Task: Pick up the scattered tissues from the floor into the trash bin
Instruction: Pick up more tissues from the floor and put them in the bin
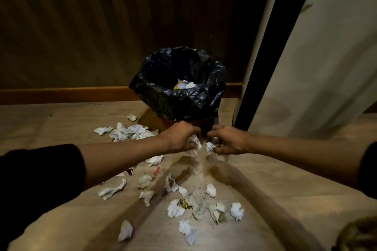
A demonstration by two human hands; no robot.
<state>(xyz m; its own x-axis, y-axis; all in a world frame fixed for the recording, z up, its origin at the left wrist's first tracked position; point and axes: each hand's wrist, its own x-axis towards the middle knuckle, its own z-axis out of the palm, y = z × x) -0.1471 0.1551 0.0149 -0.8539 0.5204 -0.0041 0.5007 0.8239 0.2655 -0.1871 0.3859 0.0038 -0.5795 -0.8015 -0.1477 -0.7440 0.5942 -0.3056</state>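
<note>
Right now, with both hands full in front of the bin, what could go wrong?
1. Tissue hangs loose below the left hand and right hand; a loose grip may drop pieces short of the trash bin.
2. The black liner sags over the rim, so tissues could catch outside.
3. Scattered tissues lie beneath the arms and could be overlooked.

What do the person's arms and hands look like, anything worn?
Both hands are bare, without gloves: left hand, right hand. The forearms are uncovered. A dark, black-looking sleeve covers each upper arm: left sleeve, right sleeve. No watch or bracelet shows.
</note>
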